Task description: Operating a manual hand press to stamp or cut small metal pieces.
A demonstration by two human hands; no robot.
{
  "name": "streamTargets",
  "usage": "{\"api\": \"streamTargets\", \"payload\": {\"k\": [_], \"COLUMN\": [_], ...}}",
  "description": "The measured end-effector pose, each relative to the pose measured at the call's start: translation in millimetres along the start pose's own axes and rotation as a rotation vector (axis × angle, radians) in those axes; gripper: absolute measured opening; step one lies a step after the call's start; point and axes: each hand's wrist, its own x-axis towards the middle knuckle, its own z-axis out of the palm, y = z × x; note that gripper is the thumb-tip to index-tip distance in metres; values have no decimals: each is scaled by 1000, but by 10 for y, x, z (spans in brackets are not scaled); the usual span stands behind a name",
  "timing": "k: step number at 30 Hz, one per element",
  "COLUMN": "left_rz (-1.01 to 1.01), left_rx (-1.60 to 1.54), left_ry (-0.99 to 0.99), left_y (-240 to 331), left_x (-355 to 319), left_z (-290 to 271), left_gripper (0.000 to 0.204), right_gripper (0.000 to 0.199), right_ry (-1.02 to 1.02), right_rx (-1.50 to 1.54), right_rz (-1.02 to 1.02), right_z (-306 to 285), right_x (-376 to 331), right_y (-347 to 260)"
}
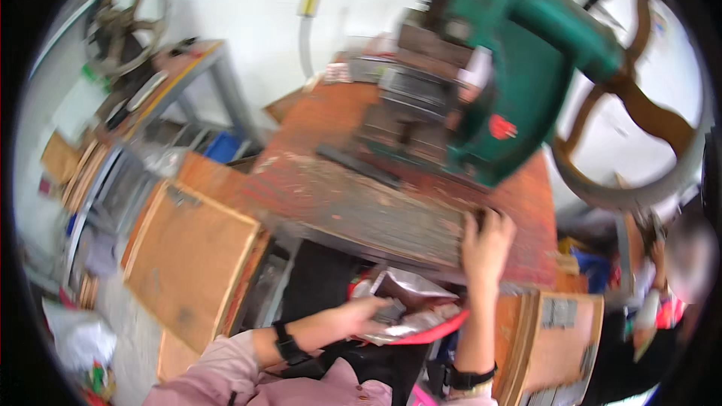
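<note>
My left hand [359,316] is over an open bag with a silvery lining [406,286] and a red rim, low in front of me. Its fingers close on a small dark grey block [389,310], blurred by motion. My right hand [487,246] rests at the right end of a worn wooden board [376,210] on the reddish bench [301,131]. Its fingers curl around something small and dark that I cannot make out. Behind the board stands a green hand press [519,68] with a large wheel [639,105]. A dark flat bar [359,165] lies before its base.
Shallow wooden trays stand left [192,256] and right [560,338] of me; the right one holds grey pieces. A second handwheel [128,22] is on a side table at the far left. Another person [662,293] is at the right edge.
</note>
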Motion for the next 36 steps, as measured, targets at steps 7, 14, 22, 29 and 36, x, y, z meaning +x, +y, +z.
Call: {"api": "streamTargets", "payload": {"k": [7,14,22,29,36], "left_rz": [31,402,398,484,616], "left_rx": [193,656,667,757,736], "left_ry": [-275,-296,-531,-512,-298], "left_y": [-221,214,482,457,410], "left_x": [142,-668,-1126,-1279,-1432], "left_z": [-189,138,138,221,323], "left_gripper": [21,31,32,34,29], "right_gripper": [28,21,31,40,15], "right_ry": [-27,74,-238,-840,-657], "right_rx": [69,141,747,1032,1351], "right_rz": [-12,-5,-143,390,563], "right_z": [-42,-85,-423,-593,-670], "right_x": [14,-54,-849,-922,-978], "right_y": [-74,-79,-622,-571,-610]}}
